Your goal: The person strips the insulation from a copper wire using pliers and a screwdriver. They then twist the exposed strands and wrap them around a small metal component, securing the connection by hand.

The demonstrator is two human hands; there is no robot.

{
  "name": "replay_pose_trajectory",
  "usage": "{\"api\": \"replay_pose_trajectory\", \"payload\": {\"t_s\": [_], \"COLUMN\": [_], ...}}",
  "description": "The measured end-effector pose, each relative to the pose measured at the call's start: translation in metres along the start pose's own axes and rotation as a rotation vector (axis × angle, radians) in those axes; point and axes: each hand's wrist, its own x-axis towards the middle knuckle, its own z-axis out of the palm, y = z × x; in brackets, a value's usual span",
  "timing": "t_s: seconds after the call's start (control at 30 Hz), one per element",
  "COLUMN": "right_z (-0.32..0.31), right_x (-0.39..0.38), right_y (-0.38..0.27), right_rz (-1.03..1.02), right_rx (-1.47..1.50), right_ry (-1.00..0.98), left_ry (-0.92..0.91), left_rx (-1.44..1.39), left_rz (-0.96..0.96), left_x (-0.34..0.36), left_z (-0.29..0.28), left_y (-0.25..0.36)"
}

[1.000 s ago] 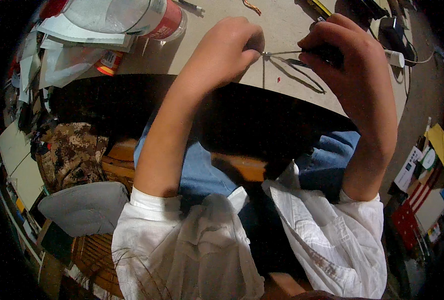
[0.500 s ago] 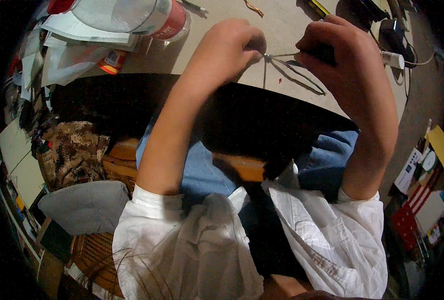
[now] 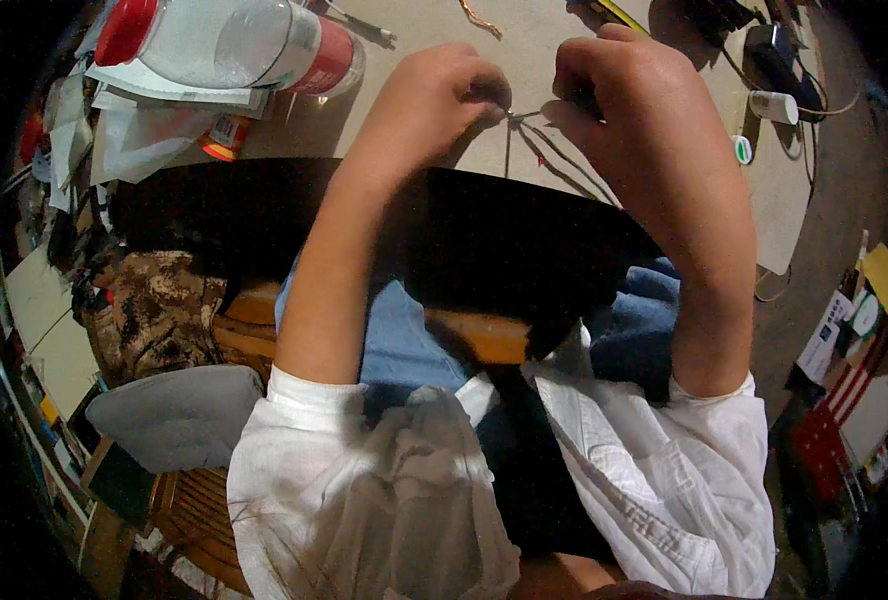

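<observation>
Thin grey-brown cords meet at a small knot-like spot just beside my left hand. The fingertips of that hand are pinched together on the cords there. My right hand is closed a little way to the right, gripping a strand that runs straight across from the left fingertips. A longer doubled strand slants down to the right below the right hand, and a short end hangs toward the table's near edge. What lies inside each hand's curled fingers is hidden.
On the pale table a clear bottle with a red cap lies over papers at the left, near a small orange-and-yellow container. A copper-coloured twisted strand lies at the back. A black adapter and white cylinder stand right.
My right hand has come left, closer to my left hand, so the strand between them is shorter. The whole view has shifted slightly, and a small green-and-white round thing now shows at right.
</observation>
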Motion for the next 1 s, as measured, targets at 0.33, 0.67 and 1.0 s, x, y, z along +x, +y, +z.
{"api": "replay_pose_trajectory", "payload": {"t_s": [0.33,0.67,1.0], "right_z": [0.014,0.008,0.012], "right_x": [-0.011,-0.007,-0.012], "right_y": [0.0,0.007,-0.002], "right_rz": [0.034,0.065,0.029], "right_rx": [0.045,0.143,0.058], "right_ry": [0.055,-0.032,0.012], "left_ry": [-0.009,0.083,0.07], "left_rx": [0.07,0.354,0.398], "left_rz": [0.27,0.408,0.415], "left_x": [-0.001,-0.007,-0.01], "left_z": [-0.002,0.005,0.001], "left_y": [-0.026,-0.019,-0.009]}}
